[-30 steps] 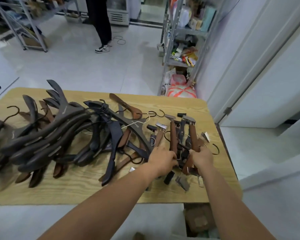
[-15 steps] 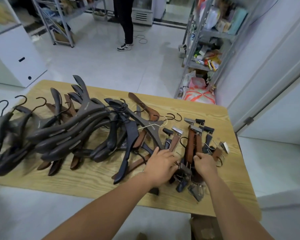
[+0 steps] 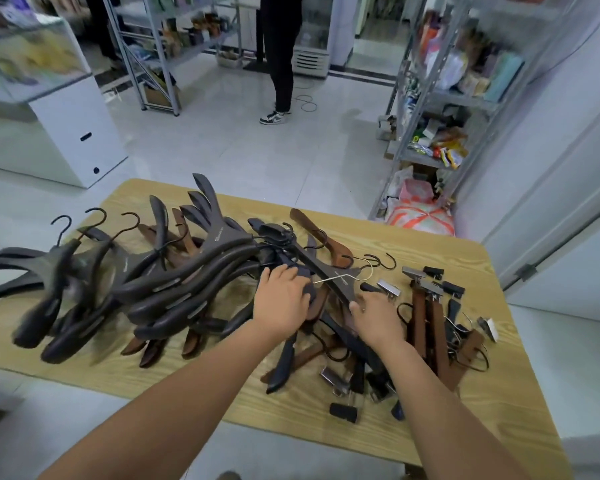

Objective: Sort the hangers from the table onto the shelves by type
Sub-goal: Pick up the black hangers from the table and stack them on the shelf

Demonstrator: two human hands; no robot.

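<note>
Both hands have shifted left from the brown clip hangers [image 3: 426, 320] to the tangle at the middle of the wooden table [image 3: 499, 427]. Fingers close together, the left hand [image 3: 283, 303] curls over a dark hanger [image 3: 307, 289], while the right hand [image 3: 378, 318] lays bent fingers on a long dark hanger [image 3: 329, 277] just beside it; whether it grips cannot be told. More coat hangers [image 3: 174, 282] lie heaped on the table's left half, with metal shelves [image 3: 440, 98] standing beyond its far right corner.
</note>
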